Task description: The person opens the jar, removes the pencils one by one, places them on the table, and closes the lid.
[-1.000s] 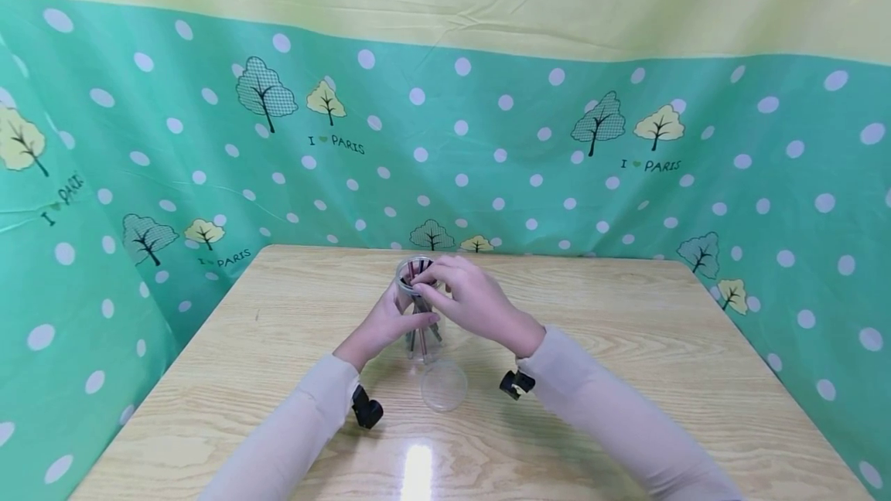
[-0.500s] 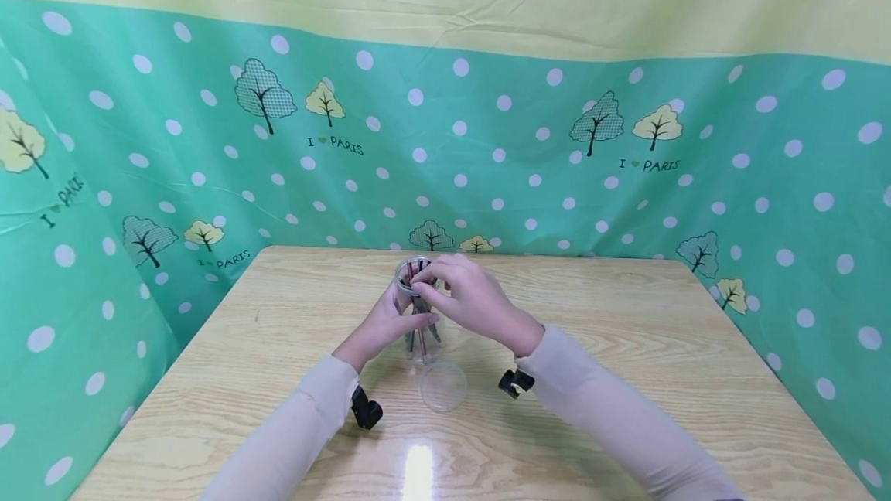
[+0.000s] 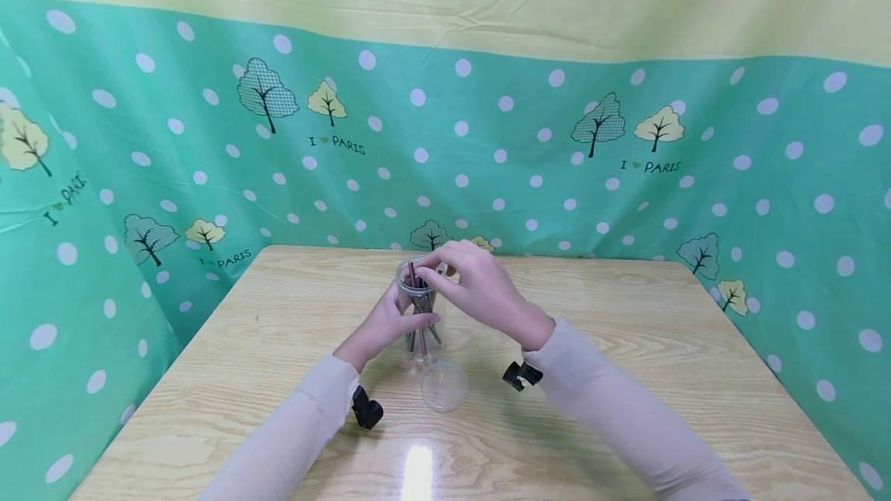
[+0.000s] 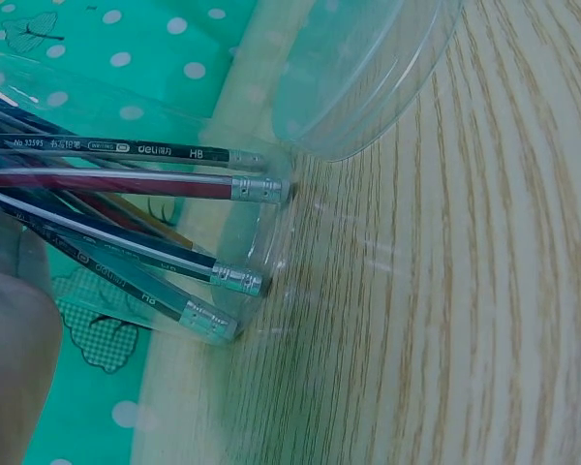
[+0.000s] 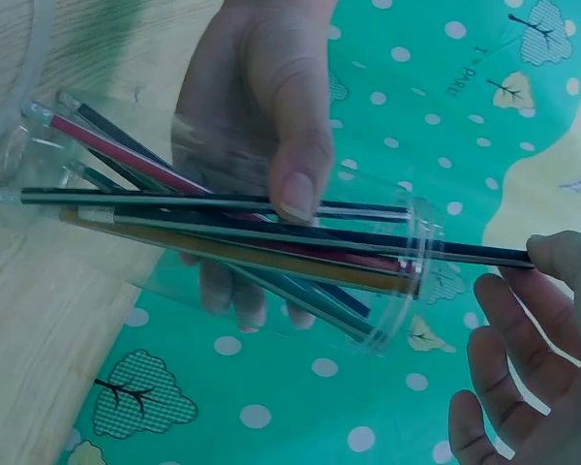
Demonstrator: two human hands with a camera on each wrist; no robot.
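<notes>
A clear plastic jar (image 3: 411,358) stands upright on the table with several pencils inside, erasers down. My left hand (image 3: 386,327) grips its side, thumb across the front. In the right wrist view, my right hand (image 5: 547,334) pinches the end of a dark pencil (image 5: 484,254) between thumb and index finger. That end sticks out past the jar's rim (image 5: 426,262), while its eraser end is still inside the jar. A red pencil (image 4: 126,182) and other dark pencils, such as one marked HB (image 4: 116,148), lean beside it. Seen from the head, my right hand (image 3: 480,284) is over the jar's mouth.
A round clear lid (image 3: 444,386) lies on the wooden table (image 3: 612,346) just in front of the jar. Behind and beside the table hangs a green dotted curtain (image 3: 390,122). Black camera mounts (image 3: 366,408) sit on both wrists.
My right hand has risen a little and shifted slightly right, from the jar's mouth to just above it. The left hand and jar have stayed put.
</notes>
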